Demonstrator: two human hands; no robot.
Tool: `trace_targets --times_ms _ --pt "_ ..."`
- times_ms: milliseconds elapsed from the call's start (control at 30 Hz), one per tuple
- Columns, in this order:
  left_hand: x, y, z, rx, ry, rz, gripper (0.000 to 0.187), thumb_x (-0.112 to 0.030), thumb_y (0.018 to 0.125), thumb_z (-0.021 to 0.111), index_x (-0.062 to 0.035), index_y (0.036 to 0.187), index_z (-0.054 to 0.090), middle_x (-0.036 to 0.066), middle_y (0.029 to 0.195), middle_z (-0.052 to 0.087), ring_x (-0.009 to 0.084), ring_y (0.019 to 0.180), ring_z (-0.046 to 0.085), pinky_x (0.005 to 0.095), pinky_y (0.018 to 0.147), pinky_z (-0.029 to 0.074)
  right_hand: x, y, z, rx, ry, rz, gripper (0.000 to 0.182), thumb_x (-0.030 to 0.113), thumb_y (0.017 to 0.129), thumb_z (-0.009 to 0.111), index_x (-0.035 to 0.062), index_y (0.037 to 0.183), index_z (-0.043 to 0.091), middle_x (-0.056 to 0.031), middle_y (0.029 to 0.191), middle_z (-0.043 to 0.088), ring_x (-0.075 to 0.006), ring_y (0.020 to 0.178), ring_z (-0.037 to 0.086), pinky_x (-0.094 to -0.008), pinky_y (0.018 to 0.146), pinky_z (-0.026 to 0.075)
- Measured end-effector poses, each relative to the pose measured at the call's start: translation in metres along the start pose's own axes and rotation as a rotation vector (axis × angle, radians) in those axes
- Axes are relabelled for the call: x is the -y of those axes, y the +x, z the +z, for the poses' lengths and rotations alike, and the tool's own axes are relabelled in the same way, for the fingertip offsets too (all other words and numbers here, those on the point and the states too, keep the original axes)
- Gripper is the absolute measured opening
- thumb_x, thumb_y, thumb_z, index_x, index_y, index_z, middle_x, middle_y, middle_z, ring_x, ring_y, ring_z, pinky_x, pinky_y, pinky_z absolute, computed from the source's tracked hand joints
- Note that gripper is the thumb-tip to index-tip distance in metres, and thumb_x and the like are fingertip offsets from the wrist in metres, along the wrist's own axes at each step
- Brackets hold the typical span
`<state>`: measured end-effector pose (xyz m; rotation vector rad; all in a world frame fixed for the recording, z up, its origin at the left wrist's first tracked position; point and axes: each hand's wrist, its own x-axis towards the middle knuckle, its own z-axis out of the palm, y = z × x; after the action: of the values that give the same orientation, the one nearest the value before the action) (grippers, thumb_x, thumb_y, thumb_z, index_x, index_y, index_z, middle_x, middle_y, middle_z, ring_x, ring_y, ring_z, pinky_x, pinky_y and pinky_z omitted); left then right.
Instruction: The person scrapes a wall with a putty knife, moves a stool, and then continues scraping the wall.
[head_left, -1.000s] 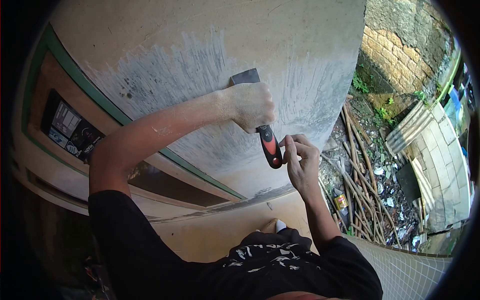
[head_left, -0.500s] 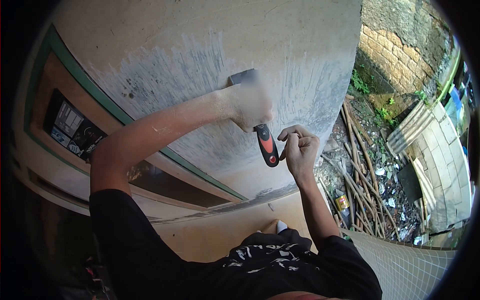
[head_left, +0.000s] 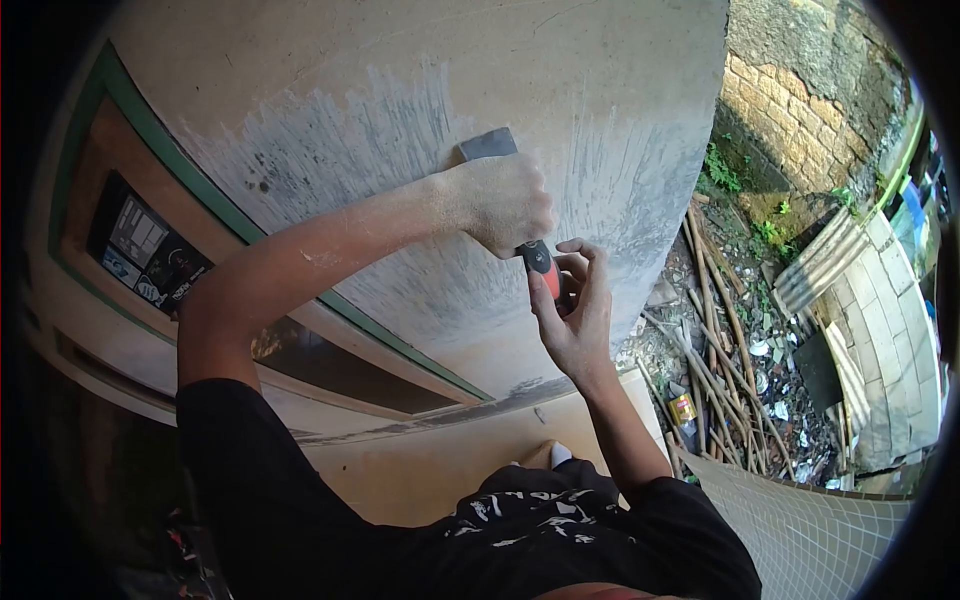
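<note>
a: where's the scraper (head_left: pixel 500 190)?
b: flat against the wall (head_left: pixel 330 90), blade up, over the grey scraped patch (head_left: pixel 330 150). only the top of the dark blade and a bit of the red and black handle show past the fingers.

a: who holds it?
b: the left hand (head_left: pixel 500 205), dusty, fist closed tight around the upper handle. the right hand (head_left: pixel 572 310) is just under it, fingers curled around the lower end of the handle, touching it.

a: and around that?
b: a green strip (head_left: pixel 215 215) runs slantwise across the wall below the arm, with a dark sticker (head_left: pixel 150 255) on the brown panel beyond it. black sleeves and a printed shirt (head_left: pixel 540 510) at the bottom.

a: any containers?
b: one small yellow can (head_left: pixel 683 408) on the ground to the right, among long sticks (head_left: pixel 715 330) and litter. i can't tell what's in it. beyond that, a brick wall (head_left: pixel 780 90) and pale slabs (head_left: pixel 890 330).
</note>
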<state>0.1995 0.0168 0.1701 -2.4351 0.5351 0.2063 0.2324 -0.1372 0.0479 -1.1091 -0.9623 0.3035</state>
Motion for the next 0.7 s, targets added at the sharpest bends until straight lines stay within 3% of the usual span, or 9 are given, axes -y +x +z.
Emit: trace_targets --times_ms 133,200,233,333,567,633,700 --pt "0.003 -0.003 0.004 -0.103 -0.022 0.026 0.013 -0.021 0.059 0.068 -0.0104 0.054 0.062 0.006 0.054 0.061 0.0208 0.054 0.062 0.0331 0.055 0.049 -0.005 0.001 0.011 0.004 0.138 -0.126 0.035 0.009 0.089 0.060 0.0015 0.114 0.037 -0.0101 0.078 0.060 -0.0094 0.054 0.052 -0.0243 0.045 0.042" --pt "0.005 -0.005 0.008 -0.191 -0.040 0.067 0.014 -0.022 0.059 0.068 -0.0107 0.055 0.061 0.005 0.055 0.060 0.0206 0.056 0.062 0.0331 0.057 0.049 0.005 0.000 0.009 0.084 0.510 0.290 0.033 0.011 0.092 0.057 0.0053 0.116 0.036 -0.0083 0.078 0.059 -0.0053 0.046 0.045 -0.0210 0.039 0.034" --pt "0.007 -0.006 0.010 -0.280 -0.061 0.108 0.014 -0.023 0.059 0.068 -0.0110 0.056 0.060 0.005 0.056 0.060 0.0204 0.059 0.062 0.0331 0.058 0.049 0.004 0.000 0.012 0.099 0.583 0.285 0.031 0.013 0.095 0.053 0.0080 0.119 0.034 -0.0079 0.078 0.058 -0.0029 0.042 0.039 -0.0191 0.036 0.027" --pt "0.007 -0.010 0.007 -0.285 -0.073 0.132 0.018 -0.023 0.057 0.067 -0.0103 0.059 0.055 0.003 0.060 0.058 0.0196 0.066 0.060 0.0319 0.065 0.047 0.001 -0.001 0.017 0.093 0.670 0.304 0.031 0.015 0.096 0.052 0.0076 0.120 0.034 -0.0077 0.078 0.058 -0.0031 0.042 0.038 -0.0190 0.036 0.026" --pt "0.007 -0.012 0.015 -0.199 -0.104 0.109 0.016 -0.023 0.060 0.067 -0.0101 0.061 0.058 0.003 0.059 0.059 0.0202 0.063 0.062 0.0327 0.063 0.047 -0.007 -0.004 0.030 0.039 0.671 0.268 0.029 0.015 0.097 0.050 0.0081 0.121 0.034 -0.0076 0.077 0.057 -0.0031 0.041 0.038 -0.0183 0.036 0.027" --pt "0.006 -0.010 0.012 0.009 -0.108 0.097 0.015 -0.022 0.061 0.066 -0.0093 0.063 0.060 0.004 0.058 0.060 0.0203 0.062 0.063 0.0327 0.062 0.048 -0.010 -0.004 0.033 0.015 0.712 0.256 0.027 0.013 0.097 0.049 0.0079 0.120 0.034 -0.0079 0.077 0.057 -0.0032 0.042 0.038 -0.0183 0.036 0.027" --pt "0.007 -0.009 0.005 0.032 -0.106 0.108 0.015 -0.022 0.061 0.066 -0.0089 0.063 0.060 0.004 0.058 0.060 0.0203 0.062 0.063 0.0328 0.062 0.048 -0.014 -0.004 0.036 0.001 0.720 0.250 0.024 0.012 0.097 0.048 0.0078 0.118 0.036 -0.0072 0.077 0.056 -0.0033 0.042 0.038 -0.0182 0.037 0.028"
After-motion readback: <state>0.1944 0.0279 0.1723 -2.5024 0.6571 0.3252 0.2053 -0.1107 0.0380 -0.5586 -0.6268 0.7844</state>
